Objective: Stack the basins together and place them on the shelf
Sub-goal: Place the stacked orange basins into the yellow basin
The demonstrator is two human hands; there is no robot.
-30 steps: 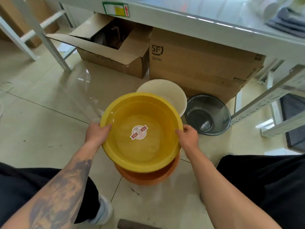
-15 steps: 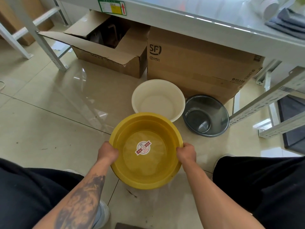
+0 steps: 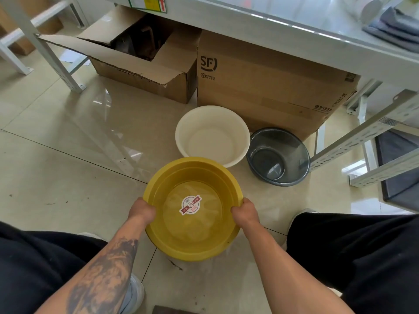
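Head view, looking down at a glossy tiled floor [image 3: 56, 173].

Far left: a pale metal shelf leg [image 3: 43, 45] stands on the floor, bolted foot visible. Just right of it, an open cardboard box [image 3: 145, 71] with its flaps spread, dark contents inside that I cannot make out.

Lower left: tattooed forearm leads up to the left hand [image 3: 141, 210], clamped on the left rim of a yellow basin [image 3: 192, 245]. Fingers curl over the rim edge. The basin is upright, mouth up, directly in front of the person between both knees. A round red-and-white sticker [image 3: 191, 204] sits on its inside bottom. Whether the basin rests on the floor or is held just above it cannot be told; its underside is hidden. No other basin shows beneath it from this angle.

Just behind the yellow basin: a white basin [image 3: 213, 134], upright on the floor; the yellow rim overlaps its near edge in view, contact uncertain.

Behind the white basin: a closed cardboard box [image 3: 272, 85] printed "SF", standing under the shelf board [image 3: 272, 26].

Right hand [image 3: 246, 211] is clamped on the right rim of the yellow basin, opposite the left hand.

Right of the white basin, just beside it: a grey see-through basin [image 3: 278, 157], upright on the floor, by the closed box's corner.

Far right: slotted metal rails [image 3: 367, 137] of the shelf frame. Black trouser legs at both lower corners.
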